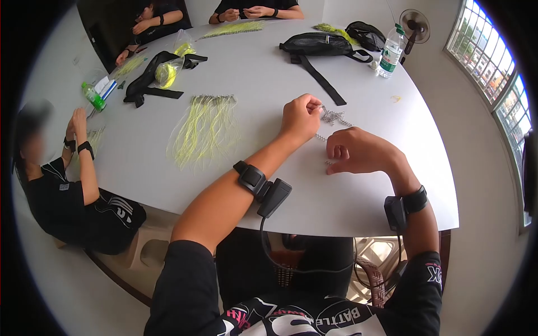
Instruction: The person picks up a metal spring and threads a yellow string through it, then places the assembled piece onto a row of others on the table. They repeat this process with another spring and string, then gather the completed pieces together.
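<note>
A small heap of thin metal springs (pixel 333 116) lies on the table in front of my hands. My left hand (pixel 301 119) is closed in a pinch, its fingertips at the heap's left edge and on a spring there. Just to the right, my right hand (pixel 361 150) is curled with the palm side down. A coiled strand (pixel 320 137) runs from near my left hand to the right hand's fingers, and a short coil end shows beside its thumb. Part of the strand is hidden behind the right hand.
Yellow-green threads (pixel 204 131) with metal ends lie in a row on the white table (pixel 269 196). Farther off are a black waist bag (pixel 322 43), a water bottle (pixel 391 51), a black strap bag (pixel 150 78) and bagged yellow thread (pixel 166 74). Several people work around the table.
</note>
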